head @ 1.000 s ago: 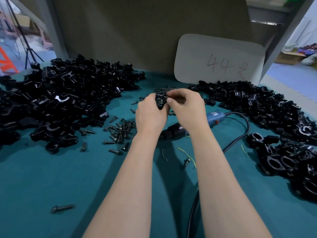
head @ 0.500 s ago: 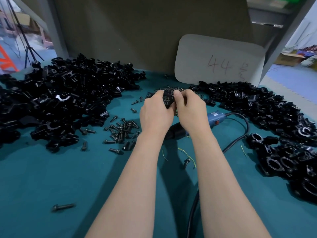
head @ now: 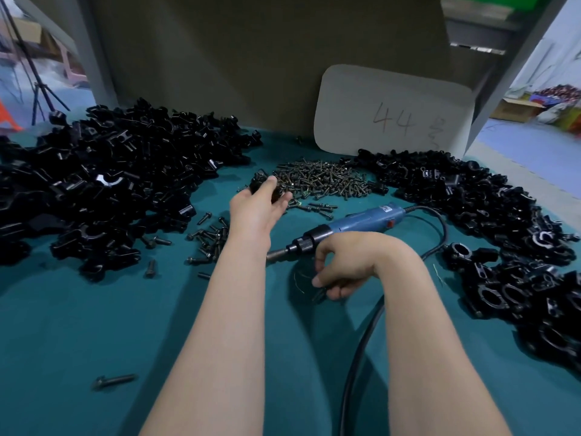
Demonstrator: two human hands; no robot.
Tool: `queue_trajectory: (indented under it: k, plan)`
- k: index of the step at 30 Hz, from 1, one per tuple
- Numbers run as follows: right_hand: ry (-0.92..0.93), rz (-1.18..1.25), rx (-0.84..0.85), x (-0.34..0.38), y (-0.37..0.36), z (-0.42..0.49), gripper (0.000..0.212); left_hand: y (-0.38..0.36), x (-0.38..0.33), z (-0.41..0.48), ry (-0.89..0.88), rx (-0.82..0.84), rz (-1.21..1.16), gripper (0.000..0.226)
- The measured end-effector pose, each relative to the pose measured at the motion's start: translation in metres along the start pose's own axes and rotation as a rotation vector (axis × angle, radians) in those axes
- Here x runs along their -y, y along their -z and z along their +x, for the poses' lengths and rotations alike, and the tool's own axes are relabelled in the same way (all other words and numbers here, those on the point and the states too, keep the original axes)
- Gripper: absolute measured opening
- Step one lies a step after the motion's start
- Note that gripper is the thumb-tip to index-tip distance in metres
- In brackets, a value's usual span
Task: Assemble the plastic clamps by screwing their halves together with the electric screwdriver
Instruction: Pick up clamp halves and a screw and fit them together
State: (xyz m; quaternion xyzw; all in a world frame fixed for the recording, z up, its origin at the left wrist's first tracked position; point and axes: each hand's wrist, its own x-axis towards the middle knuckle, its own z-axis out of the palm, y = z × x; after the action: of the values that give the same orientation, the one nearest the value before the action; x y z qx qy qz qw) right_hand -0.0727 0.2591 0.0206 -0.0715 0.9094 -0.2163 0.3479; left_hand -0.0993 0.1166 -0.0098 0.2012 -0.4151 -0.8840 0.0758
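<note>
A black clamp [head: 262, 180] is gripped in the left hand [head: 256, 204], with thumb and fingers curled round it. It is held at the far middle of the table [head: 63, 325], right at the left edge of a heap of screws [head: 323, 179]. The right hand [head: 345, 265] is lowered to the teal cloth nearer the viewer, wrist bent. A small dark screw [head: 319, 296] is pinched between its thumb and fingertips; whether the screw is clear of the cloth cannot be told.

The electric screwdriver [head: 361, 221] is lying on the table just beyond the right hand, its blue body toward the far right and its black tip toward the near left. Its black cable [head: 361, 341] is looped out to the right and led back toward the near edge between the forearms.

A large heap of black clamp parts [head: 110, 184] is spread over the far left. A second heap [head: 471, 196] runs down the right side, with ring-shaped clamps [head: 509, 294] seen at its near end. Loose bolts [head: 210, 237] are scattered left of the left forearm, and a single bolt [head: 114, 380] lies apart at the near left. A pale card [head: 393, 111] marked "44" is propped against the back panel.
</note>
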Motion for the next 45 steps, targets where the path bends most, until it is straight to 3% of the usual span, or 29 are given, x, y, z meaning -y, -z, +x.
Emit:
queue_trajectory:
  k: [3, 5, 6, 9, 12, 15, 18, 23, 30, 36, 39, 41, 45]
  plan:
    - [0.174, 0.072, -0.093, 0.004, 0.004, -0.006, 0.013, 0.000, 0.001, 0.002, 0.047, 0.011, -0.001, 0.057]
    - [0.296, 0.183, -0.280, 0.007, 0.010, -0.007, 0.021, 0.001, 0.002, 0.003, 0.052, 0.024, 0.044, 0.061]
    - [0.329, 0.256, -0.399, 0.009, 0.014, -0.006, 0.022, 0.001, 0.002, 0.003, 0.052, 0.028, 0.062, 0.056]
    - [0.334, 0.445, -0.680, 0.019, 0.019, 0.007, 0.018, 0.000, 0.002, 0.002, 0.027, 0.044, 0.093, 0.011]
    - [0.354, 0.588, -0.794, 0.028, 0.014, 0.024, 0.017, -0.001, 0.002, 0.001, -0.025, 0.053, 0.116, 0.005]
    - [0.322, 0.473, -0.891, 0.029, 0.006, 0.037, 0.018, -0.003, 0.004, -0.001, -0.105, 0.054, 0.191, 0.001]
    - [0.314, 0.409, -0.892, 0.028, 0.000, 0.043, 0.010, -0.005, 0.006, -0.003, -0.180, 0.039, 0.314, 0.002]
    - [0.319, 0.251, -0.907, 0.028, 0.000, 0.045, 0.019, -0.010, 0.008, -0.005, -0.252, 0.032, 0.482, 0.002]
    - [0.314, 0.201, -0.897, 0.029, -0.003, 0.048, 0.017, -0.010, 0.009, -0.004, -0.335, 0.017, 0.577, 0.001]
    - [0.277, 0.217, -0.871, 0.024, -0.005, 0.052, 0.020, -0.006, 0.009, 0.001, -0.152, -0.059, 0.253, 0.001]
    - [0.279, 0.120, -0.842, 0.025, -0.009, 0.052, 0.020, 0.000, 0.007, 0.006, -0.092, -0.114, 0.133, 0.043]
    - [0.285, 0.122, -0.833, 0.024, -0.009, 0.051, 0.023, 0.003, 0.005, 0.006, -0.068, -0.113, 0.106, 0.057]
    - [0.004, 0.225, -1.055, 0.000, 0.013, 0.041, 0.032, 0.005, 0.005, 0.006, -0.042, -0.103, 0.129, 0.050]
